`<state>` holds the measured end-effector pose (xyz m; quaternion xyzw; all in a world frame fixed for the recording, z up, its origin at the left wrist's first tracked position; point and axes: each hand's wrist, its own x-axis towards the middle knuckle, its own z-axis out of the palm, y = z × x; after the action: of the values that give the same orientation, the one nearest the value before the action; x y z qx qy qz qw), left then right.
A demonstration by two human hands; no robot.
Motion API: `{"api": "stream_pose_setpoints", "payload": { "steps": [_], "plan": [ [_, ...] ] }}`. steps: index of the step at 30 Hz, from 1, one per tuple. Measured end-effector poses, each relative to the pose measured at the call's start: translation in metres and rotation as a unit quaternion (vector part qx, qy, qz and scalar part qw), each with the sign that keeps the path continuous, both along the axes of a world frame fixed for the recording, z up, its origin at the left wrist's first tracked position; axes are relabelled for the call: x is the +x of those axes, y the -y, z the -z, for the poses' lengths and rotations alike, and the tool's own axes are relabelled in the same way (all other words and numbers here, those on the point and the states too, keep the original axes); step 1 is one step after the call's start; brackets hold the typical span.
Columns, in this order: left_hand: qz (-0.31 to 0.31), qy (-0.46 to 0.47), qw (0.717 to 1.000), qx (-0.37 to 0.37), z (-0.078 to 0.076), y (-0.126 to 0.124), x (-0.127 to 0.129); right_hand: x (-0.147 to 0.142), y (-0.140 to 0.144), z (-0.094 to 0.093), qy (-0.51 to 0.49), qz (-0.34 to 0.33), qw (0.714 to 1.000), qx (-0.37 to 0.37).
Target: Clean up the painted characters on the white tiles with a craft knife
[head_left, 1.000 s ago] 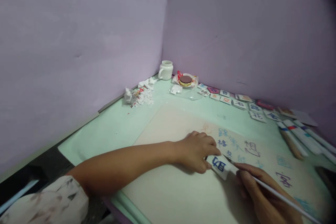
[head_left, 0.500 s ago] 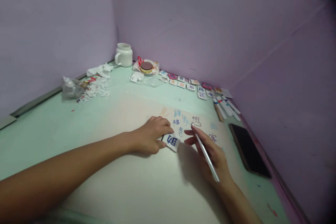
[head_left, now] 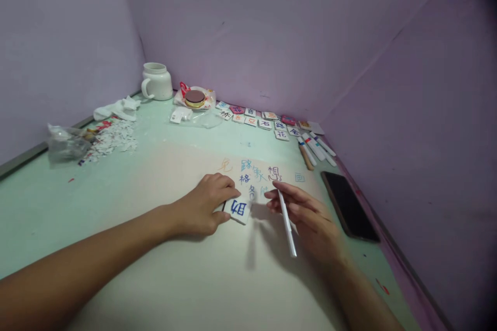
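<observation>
My left hand (head_left: 204, 206) rests on a large cream sheet (head_left: 186, 264) and pinches the left edge of a small white card (head_left: 238, 209) bearing a blue character. My right hand (head_left: 310, 220) lies just right of the card, holding a thin white pen (head_left: 286, 222) whose tip points up towards the handwritten characters (head_left: 258, 173) on the sheet. The card lies flat on the sheet between my two hands.
A row of character cards (head_left: 264, 120) and several marker pens (head_left: 316, 147) lie along the back wall. A white mug (head_left: 156, 81), a wrapped round tin (head_left: 194, 98), crumpled tissue (head_left: 116, 108), torn paper bits (head_left: 111, 139) and a dark phone (head_left: 349, 206) sit on the green table.
The view has swung right, bringing the phone into sight. My right hand has lifted its pen tip from beside the card to the written characters; my left hand keeps its hold.
</observation>
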<state>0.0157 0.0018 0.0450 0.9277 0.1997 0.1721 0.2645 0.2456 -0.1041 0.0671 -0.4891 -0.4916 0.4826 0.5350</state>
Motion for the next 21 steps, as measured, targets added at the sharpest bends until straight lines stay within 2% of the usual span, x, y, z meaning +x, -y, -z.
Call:
{"api": "stream_pose_setpoints", "payload": {
  "steps": [3, 7, 9, 11, 14, 17, 21],
  "plan": [
    [-0.002, 0.007, 1.0, 0.007, 0.002, 0.0, 0.0, -0.004, 0.002, -0.002, -0.002, 0.002, 1.0, -0.025],
    [-0.015, -0.015, 1.0, 0.014, -0.005, 0.002, 0.001, -0.011, 0.004, -0.003, 0.105, 0.031, 0.991, -0.073],
    [-0.019, -0.039, 0.999, 0.011, -0.01, 0.004, 0.002, -0.012, 0.006, -0.003, 0.172, 0.031, 0.982, -0.074],
    [-0.023, -0.053, 0.998, 0.013, -0.013, 0.005, 0.002, -0.012, 0.008, -0.002, 0.264, 0.03, 0.962, -0.06],
    [-0.022, -0.045, 0.998, 0.023, -0.013, 0.006, 0.003, -0.013, 0.012, -0.004, 0.397, 0.025, 0.917, -0.037],
    [-0.021, -0.04, 0.998, 0.037, -0.011, 0.007, 0.004, -0.017, 0.014, -0.008, 0.465, 0.01, 0.885, -0.013],
    [-0.03, -0.05, 0.997, 0.048, -0.008, 0.007, 0.004, -0.023, 0.016, -0.008, 0.514, -0.006, 0.857, 0.032]
  ]
}}
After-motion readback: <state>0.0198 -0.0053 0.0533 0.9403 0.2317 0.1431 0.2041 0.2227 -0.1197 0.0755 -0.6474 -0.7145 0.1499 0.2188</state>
